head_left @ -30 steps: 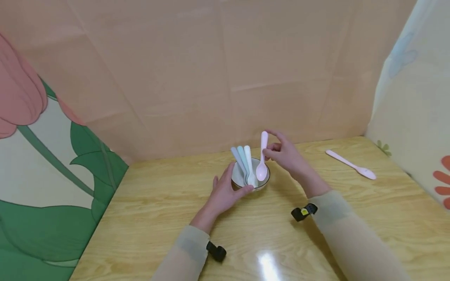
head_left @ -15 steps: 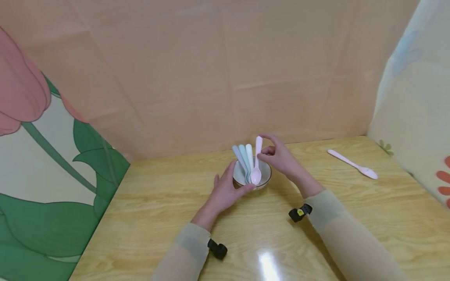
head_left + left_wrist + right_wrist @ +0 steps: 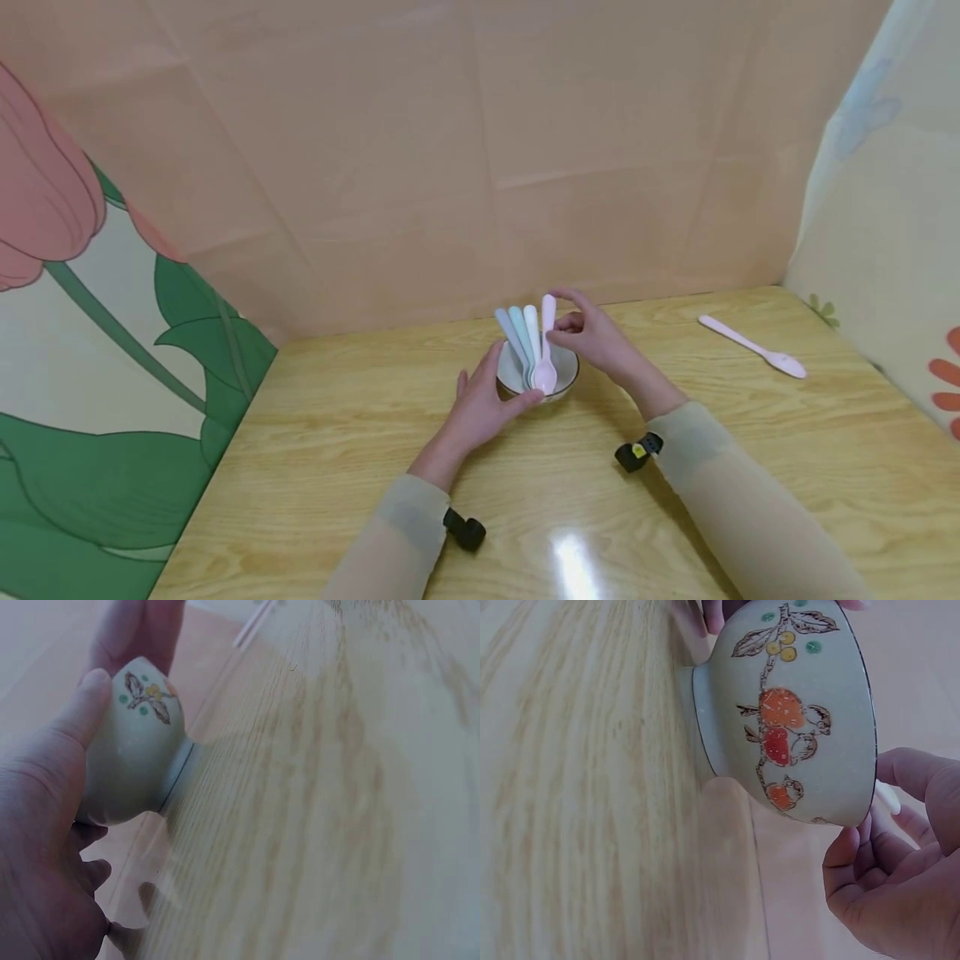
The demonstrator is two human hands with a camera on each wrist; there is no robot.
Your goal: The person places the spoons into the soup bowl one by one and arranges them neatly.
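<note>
The left hand [image 3: 480, 412] grasps the bowl [image 3: 795, 712], which stands on the table [image 3: 337, 417]. The right hand [image 3: 602, 340] pinches a pink spoon [image 3: 545, 375] by its handle, head inside the bowl, beside three other spoons [image 3: 522, 337].

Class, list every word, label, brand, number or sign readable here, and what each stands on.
No readable text.
Bowl: painted pictures; no lettering visible.
Pink spoon lying apart: possible faint mark, too small to read.
Yellow patch at wrist: any marking too small to read.

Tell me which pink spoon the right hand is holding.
The pink spoon in the bowl, beside the white handle: the right hand pinches it. The other pink spoon lies untouched on the table.
</note>
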